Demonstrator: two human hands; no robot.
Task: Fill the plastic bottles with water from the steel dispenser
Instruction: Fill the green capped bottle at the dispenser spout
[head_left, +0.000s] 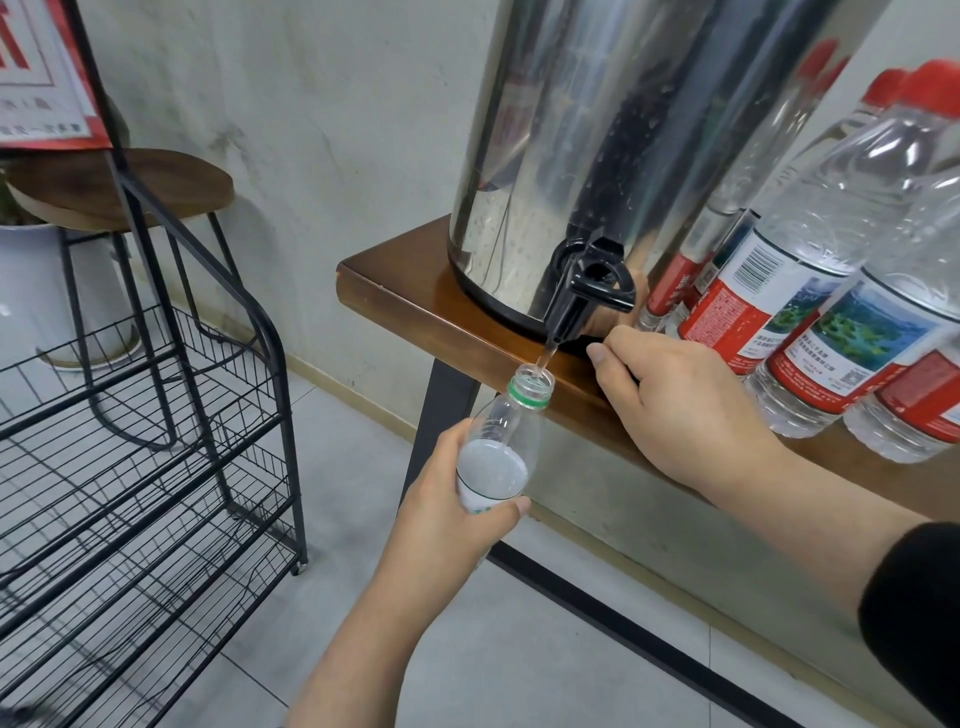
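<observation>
Under the black tap (582, 301) of the steel dispenser (597, 145), I have the open bottle (501, 441) held at a tilt, its green-ringed mouth just below the spout with a thin stream running into it. My left hand (447, 514) is wrapped around the bottle's lower body. My right hand (675, 410) rests curled on the wooden table (395, 280) edge just right of the tap, thumb tip close to the spout — whether it grips or presses any part of the tap, I cannot tell.

I judge the fill to be well along: the water surface shows around the bottle's shoulder, so only the neck is left, and then the tap must be shut off.

Right of the dispenser stands a cluster of red-capped bottles (810, 291) on the table, close together; they look capped and full, though I can't be sure of all. Nothing lies between the spout and the bottle mouth. Well left of the dispenser are a black wire rack (156, 441) and a round wooden stool (124, 187), clear of my arms.
</observation>
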